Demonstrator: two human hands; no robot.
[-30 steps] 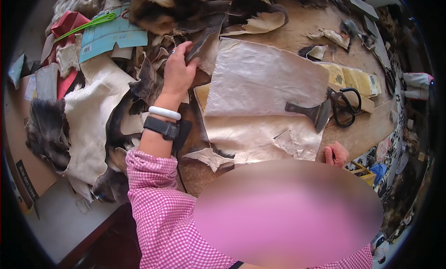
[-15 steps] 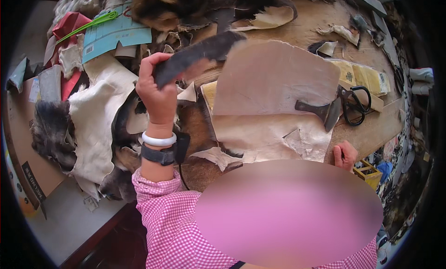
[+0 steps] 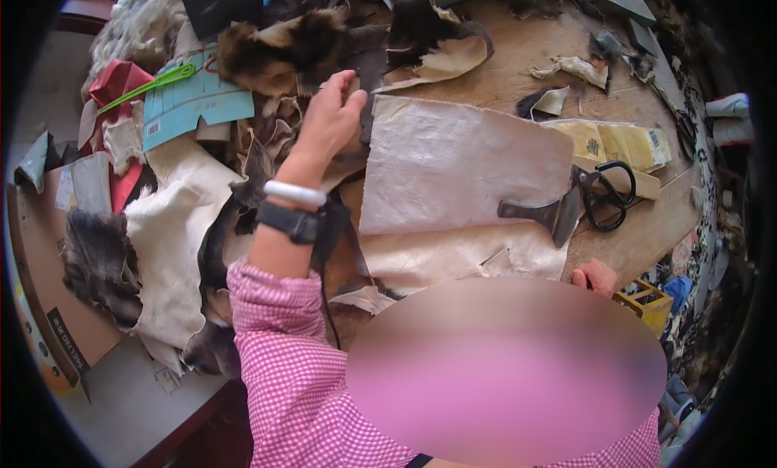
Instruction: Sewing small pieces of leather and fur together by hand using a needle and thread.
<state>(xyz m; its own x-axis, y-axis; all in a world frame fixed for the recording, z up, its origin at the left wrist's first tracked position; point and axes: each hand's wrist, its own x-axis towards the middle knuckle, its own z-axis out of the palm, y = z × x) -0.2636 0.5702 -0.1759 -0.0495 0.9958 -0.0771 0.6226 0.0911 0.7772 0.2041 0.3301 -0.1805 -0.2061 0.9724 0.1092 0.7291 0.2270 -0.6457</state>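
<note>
My left hand (image 3: 330,116), with a white bangle and a black wrist strap, reaches over the far left of the work surface. Its fingers point away and the thumb stands apart; I see nothing held. A dark strip (image 3: 367,132) lies just beyond it, by the left edge of a pale stiff sheet (image 3: 465,160). Under that sheet's near side is a cream hide (image 3: 461,254). A dark axe-shaped blade (image 3: 541,211) rests on the sheet's right corner. Beside the hide's near right edge my right hand (image 3: 597,276) is curled; a blurred oval hides what is below it.
Black-handled scissors (image 3: 609,197) and a yellow packet (image 3: 619,144) lie at the right. White hide (image 3: 174,233), dark fur and a turquoise card (image 3: 198,104) crowd the left. Brown fur (image 3: 279,51) is piled at the back. A yellow crate (image 3: 647,306) stands low right.
My left hand has moved away and rightward and no longer holds the dark fur strip up. The view has shifted slightly. My right hand stays near the hide's edge.
</note>
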